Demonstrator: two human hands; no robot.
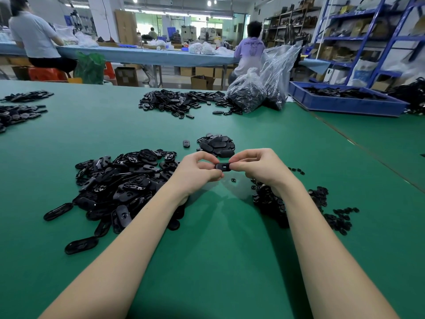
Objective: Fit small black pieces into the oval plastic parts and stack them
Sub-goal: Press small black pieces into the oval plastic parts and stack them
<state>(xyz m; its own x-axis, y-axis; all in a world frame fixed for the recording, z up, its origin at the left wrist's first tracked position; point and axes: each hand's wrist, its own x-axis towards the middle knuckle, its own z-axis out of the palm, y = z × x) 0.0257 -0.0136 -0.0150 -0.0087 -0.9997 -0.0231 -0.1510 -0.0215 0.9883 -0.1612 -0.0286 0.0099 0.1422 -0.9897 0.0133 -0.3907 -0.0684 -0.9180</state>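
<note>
A black oval plastic part (pixel 222 167) is held above the green table (pixel 220 226) between both hands. My left hand (pixel 197 171) pinches its left end and my right hand (pixel 257 169) pinches its right end. A big loose heap of oval parts (pixel 119 187) lies to the left of my left forearm. Small black pieces (pixel 305 203) are scattered under and to the right of my right wrist. A small pile of oval parts (pixel 217 145) sits just beyond my hands, with one single part (pixel 186 143) beside it.
Farther back lie another spread of black parts (pixel 181 102), two clear plastic bags of parts (pixel 257 88) and a blue tray (pixel 345 100) at the right. More parts lie at the far left edge (pixel 18 111). People sit at a bench beyond the table.
</note>
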